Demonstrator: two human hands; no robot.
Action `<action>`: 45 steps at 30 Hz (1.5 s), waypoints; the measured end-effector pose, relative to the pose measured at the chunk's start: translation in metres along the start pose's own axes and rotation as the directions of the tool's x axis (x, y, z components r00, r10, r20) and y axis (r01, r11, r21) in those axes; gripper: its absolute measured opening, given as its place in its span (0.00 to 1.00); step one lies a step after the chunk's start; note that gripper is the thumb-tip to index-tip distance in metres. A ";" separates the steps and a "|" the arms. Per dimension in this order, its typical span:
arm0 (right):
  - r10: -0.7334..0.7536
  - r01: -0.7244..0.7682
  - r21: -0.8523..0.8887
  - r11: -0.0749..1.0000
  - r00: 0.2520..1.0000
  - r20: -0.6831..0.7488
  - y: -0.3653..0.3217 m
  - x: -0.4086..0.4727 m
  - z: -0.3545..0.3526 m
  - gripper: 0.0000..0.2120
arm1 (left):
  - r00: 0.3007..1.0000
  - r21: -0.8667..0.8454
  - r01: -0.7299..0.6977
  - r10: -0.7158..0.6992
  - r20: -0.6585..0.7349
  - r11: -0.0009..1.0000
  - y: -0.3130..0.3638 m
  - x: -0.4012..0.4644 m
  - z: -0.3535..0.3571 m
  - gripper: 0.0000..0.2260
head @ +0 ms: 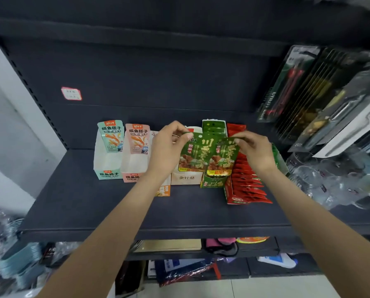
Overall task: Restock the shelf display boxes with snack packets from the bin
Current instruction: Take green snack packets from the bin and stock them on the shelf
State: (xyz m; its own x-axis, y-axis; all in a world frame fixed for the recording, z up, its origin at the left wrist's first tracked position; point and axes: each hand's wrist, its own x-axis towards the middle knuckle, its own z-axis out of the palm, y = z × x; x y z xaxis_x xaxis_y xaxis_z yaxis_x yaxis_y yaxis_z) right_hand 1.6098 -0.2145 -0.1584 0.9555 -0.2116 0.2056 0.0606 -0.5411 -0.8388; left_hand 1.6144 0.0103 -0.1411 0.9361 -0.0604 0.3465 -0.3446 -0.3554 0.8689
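While left hand (169, 147) pinches one green packet (193, 154), right hand (256, 150) pinches another (222, 158), above green display box (214, 181).

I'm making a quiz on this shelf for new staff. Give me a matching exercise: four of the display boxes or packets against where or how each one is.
Things:
1. teal display box
2. red display box
3. left green packet
4. right green packet

States:
a. pinched by the right hand
b. leftmost in the row
c. pinched by the left hand
d. full of red packets

Pairs: 1-b, 2-d, 3-c, 4-a
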 end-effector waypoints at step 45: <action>0.055 0.174 -0.627 0.759 0.943 0.328 0.026 0.023 0.022 0.13 | 0.996 -0.013 0.077 -0.076 0.037 0.997 -0.013 0.020 0.008 0.02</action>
State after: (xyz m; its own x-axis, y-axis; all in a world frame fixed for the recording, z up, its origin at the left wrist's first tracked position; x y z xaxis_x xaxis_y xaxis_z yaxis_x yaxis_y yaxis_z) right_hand 1.6400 -0.2158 -0.1870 0.9991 0.0380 -0.0173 0.0315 -0.9580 -0.2850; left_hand 1.6381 0.0067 -0.1487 0.9616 -0.0680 0.2659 -0.2727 -0.3468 0.8974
